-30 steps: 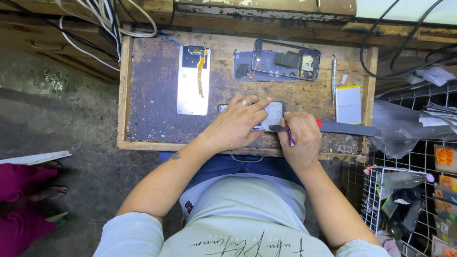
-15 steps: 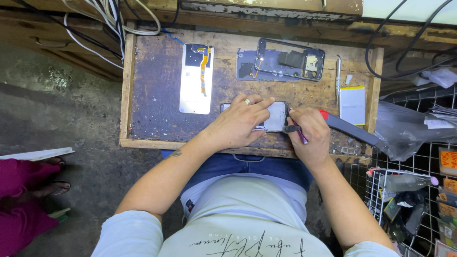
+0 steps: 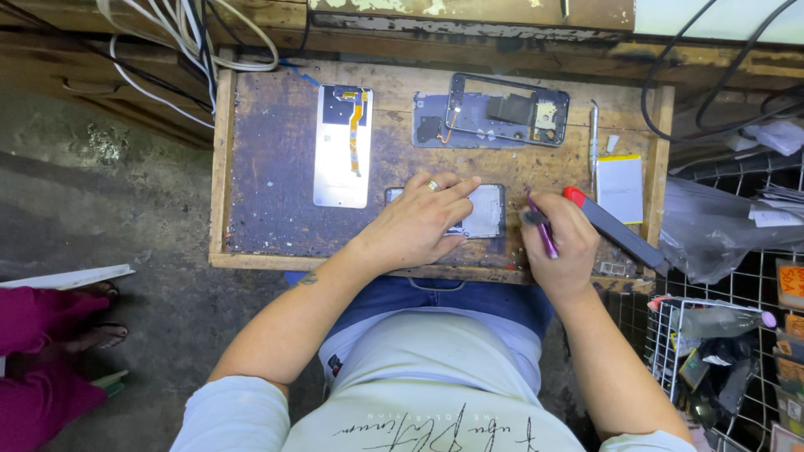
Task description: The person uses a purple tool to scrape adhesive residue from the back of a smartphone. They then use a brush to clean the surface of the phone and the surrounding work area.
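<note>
I see L hand [image 3: 419,224] flat on the phone body [image 3: 481,211], which lies near the front edge of the wooden table [image 3: 276,167], about mid-width. L fingers [image 3: 456,191] are spread and pressed down over the phone's left half; its right half sticks out uncovered past the fingertips. Ring on one L finger.

R hand [image 3: 559,243] sits just right of the phone, not touching it as far as I can tell. R fingers are curled shut, pinching a thin purple tool [image 3: 544,234] that runs across the hand, tip end up near the phone's right edge. A red-and-dark grey handled tool [image 3: 615,230] lies slanted under/behind the R hand; can't tell if the hand grips it too.

Rest of table: white screen panel w/ orange flex cable [image 3: 343,146] at back left, stripped phone frame [image 3: 490,113] at back centre, tweezers [image 3: 594,138] and a white battery w/ yellow edge [image 3: 620,188] at right. All well apart from both hands.
</note>
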